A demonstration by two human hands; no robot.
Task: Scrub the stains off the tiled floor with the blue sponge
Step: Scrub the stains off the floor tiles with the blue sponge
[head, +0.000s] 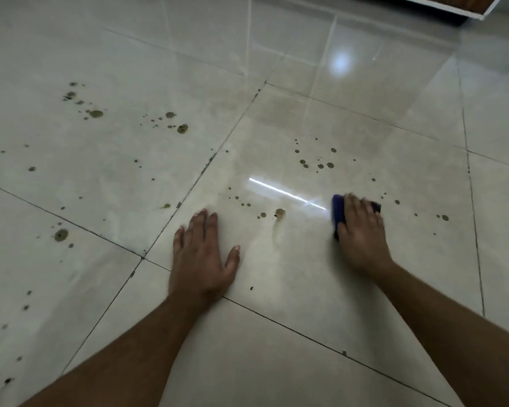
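A glossy, pale beige tiled floor [276, 333] with thin dark grout lines is seen from above. Two bare forearms are extended onto it from the lower edge of the view.

The left hand [202, 259] is laid flat, palm down, on the tile just right of a grout crossing. Its fingers are extended and held close together, the thumb is spread to the right, and nothing is held.

The right hand [362, 233] is pressed palm down on top of a dark blue rectangular sponge [338, 208]. The fingers are curled over the sponge's far edge and it is gripped against the floor. Only the sponge's left side and a small corner at the right are visible beyond the hand. Hand and sponge are slightly blurred.

Scattered olive-brown dried stains [318, 165] are noted on the same tile, beyond the sponge. A larger brownish spot with a faint wet streak below it [280, 213] lies between the two hands. Further stain clusters are recorded on the tiles to the left [182, 128] and at the far left edge. A few small spots lie just right of the sponge.

A bright linear light reflection [285, 193] is seen just left of the sponge. A dark wooden furniture base with white trim [453, 7] is visible at the upper right corner
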